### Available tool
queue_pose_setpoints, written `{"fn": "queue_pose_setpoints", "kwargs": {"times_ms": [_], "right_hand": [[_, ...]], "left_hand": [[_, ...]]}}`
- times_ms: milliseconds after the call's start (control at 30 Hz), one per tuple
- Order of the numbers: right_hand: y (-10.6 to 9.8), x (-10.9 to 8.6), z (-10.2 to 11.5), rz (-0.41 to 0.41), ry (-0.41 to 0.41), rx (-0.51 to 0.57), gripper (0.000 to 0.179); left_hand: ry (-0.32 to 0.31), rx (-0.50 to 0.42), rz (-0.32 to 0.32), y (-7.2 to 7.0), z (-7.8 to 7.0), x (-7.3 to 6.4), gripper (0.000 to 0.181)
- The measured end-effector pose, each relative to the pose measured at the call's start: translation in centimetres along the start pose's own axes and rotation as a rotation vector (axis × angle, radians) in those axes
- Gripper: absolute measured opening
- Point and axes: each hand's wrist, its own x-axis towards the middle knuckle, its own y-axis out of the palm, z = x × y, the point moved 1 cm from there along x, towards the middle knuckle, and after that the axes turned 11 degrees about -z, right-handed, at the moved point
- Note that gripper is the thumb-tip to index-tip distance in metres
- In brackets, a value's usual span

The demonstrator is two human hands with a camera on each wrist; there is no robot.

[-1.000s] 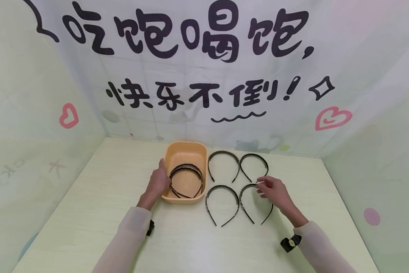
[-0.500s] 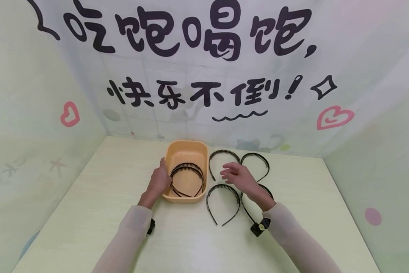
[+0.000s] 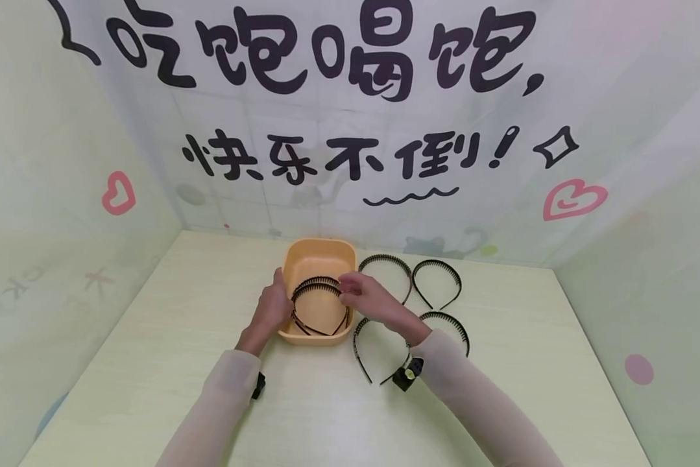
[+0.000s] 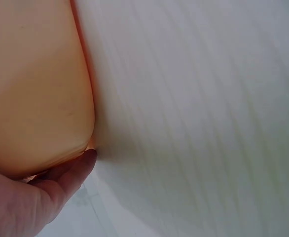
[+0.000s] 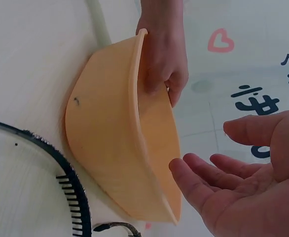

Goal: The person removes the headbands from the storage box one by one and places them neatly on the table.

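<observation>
An orange plastic basket (image 3: 317,256) stands on the table, with two black toothed headbands (image 3: 319,285) lying in it. My left hand (image 3: 272,305) grips the basket's left wall; its fingers reach along the outside in the left wrist view, under the basket wall (image 4: 36,94). Over the basket's right rim hovers my right hand (image 3: 367,295), its fingers loosely bent and holding nothing. In the right wrist view the thumb and fingers of the right hand (image 5: 248,182) are spread apart beside the basket's rim.
Several more black headbands lie on the table right of the basket: an upper-left one (image 3: 386,258), an upper-right one (image 3: 437,264), a lower-left one (image 3: 357,350) and a lower-right one (image 3: 457,327), partly under my right arm. A printed curtain wall (image 3: 350,214) rises behind.
My right hand has moved left from above the right-hand headbands to the basket's right rim, holding nothing. My left hand and the headbands have stayed in place.
</observation>
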Motion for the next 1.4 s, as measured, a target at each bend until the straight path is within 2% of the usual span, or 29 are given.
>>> {"fn": "queue_pose_setpoints", "kwargs": {"times_ms": [267,700,1067,1400], "right_hand": [[2.7,1.6,0.8,0.023,0.037,0.021,0.053],[5.9,3.3,0.7,-0.092,0.158,-0.037,0.060],[6.6,3.7,0.4,-0.148,0.201,-0.140,0.060],[6.9,3.4,0.4,-0.125,0.231,-0.143,0.060]], "left_hand": [[-0.015,-0.011,0.005,0.0,0.0,-0.1,0.074],[0.000,-0.013,0.007,0.3,-0.1,-0.1,0.075],[0.012,-0.012,-0.002,0.2,-0.1,-0.1,0.076],[-0.009,-0.032,0.026,-0.1,-0.1,0.0,0.077]]}}
